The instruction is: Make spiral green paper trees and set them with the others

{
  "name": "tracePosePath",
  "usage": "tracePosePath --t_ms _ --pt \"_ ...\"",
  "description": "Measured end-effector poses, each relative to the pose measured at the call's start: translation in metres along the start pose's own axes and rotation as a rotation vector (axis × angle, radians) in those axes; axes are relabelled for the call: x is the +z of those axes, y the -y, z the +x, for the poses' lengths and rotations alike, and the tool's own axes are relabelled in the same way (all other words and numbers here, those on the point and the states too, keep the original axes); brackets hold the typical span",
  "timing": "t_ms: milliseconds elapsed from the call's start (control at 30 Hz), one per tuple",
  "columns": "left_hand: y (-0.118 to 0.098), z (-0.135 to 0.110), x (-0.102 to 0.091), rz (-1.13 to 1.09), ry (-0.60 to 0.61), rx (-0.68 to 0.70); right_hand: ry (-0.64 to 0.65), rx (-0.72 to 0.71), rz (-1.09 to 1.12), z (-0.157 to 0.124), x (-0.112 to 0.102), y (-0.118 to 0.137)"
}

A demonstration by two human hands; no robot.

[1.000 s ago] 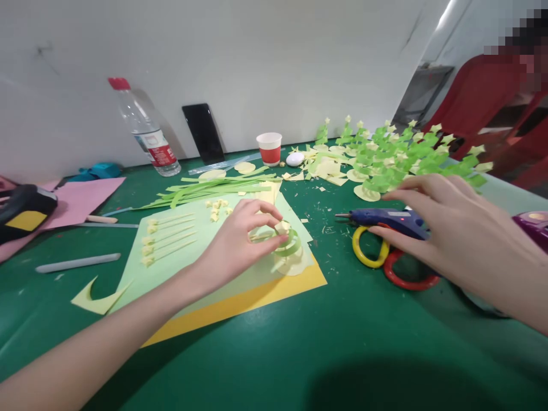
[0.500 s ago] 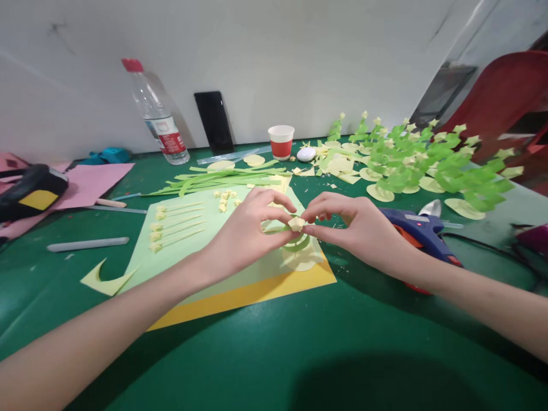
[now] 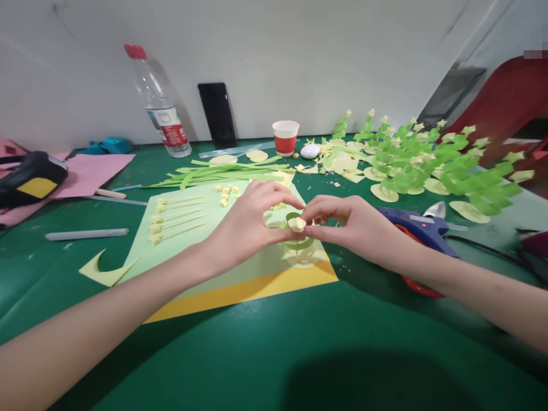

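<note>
One yellow paper star (image 3: 297, 224), pinched tight between my left hand (image 3: 248, 225) and right hand (image 3: 357, 228); one blue glue gun (image 3: 417, 225) lies just behind my right hand.

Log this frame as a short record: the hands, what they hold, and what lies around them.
Left hand: pinches small yellow paper piece with thumb and forefinger
Right hand: pinches the same piece from the other side
Below: green paper coil on light green sheet
Beside right hand: blue glue gun
Back of table: paper cup, water bottle, phone, green paper trees
</note>
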State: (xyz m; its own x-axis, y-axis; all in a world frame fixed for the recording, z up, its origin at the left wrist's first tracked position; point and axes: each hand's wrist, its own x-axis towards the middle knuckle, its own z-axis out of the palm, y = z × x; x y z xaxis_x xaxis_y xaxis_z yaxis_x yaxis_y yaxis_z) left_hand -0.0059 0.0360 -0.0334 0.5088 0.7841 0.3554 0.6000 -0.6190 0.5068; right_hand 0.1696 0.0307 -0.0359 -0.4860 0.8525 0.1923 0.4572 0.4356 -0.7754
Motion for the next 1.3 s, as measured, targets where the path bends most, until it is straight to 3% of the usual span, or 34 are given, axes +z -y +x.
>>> tracePosePath --t_ms 167,300,467,633,933,1300 --pt "0.001 -0.008 -0.004 0.076 -0.038 0.032 -0.043 -0.017 0.010 -0.001 0.005 -0.003" --pt "0.005 -0.030 -0.002 0.197 -0.063 0.058 -0.179 -0.041 0.040 0.000 0.005 -0.004" --pt "0.009 -0.057 0.012 0.304 0.242 0.266 -0.346 0.039 0.158 -0.004 0.001 0.001" --pt "0.010 -0.069 0.011 0.324 0.284 0.275 -0.435 0.131 0.178 -0.014 0.005 0.008" --pt "0.016 -0.084 0.006 0.251 0.240 0.238 -0.345 0.084 0.075 -0.022 0.031 0.005" --pt "0.015 -0.084 0.007 0.237 0.244 0.241 -0.344 0.024 0.023 -0.022 0.035 0.005"
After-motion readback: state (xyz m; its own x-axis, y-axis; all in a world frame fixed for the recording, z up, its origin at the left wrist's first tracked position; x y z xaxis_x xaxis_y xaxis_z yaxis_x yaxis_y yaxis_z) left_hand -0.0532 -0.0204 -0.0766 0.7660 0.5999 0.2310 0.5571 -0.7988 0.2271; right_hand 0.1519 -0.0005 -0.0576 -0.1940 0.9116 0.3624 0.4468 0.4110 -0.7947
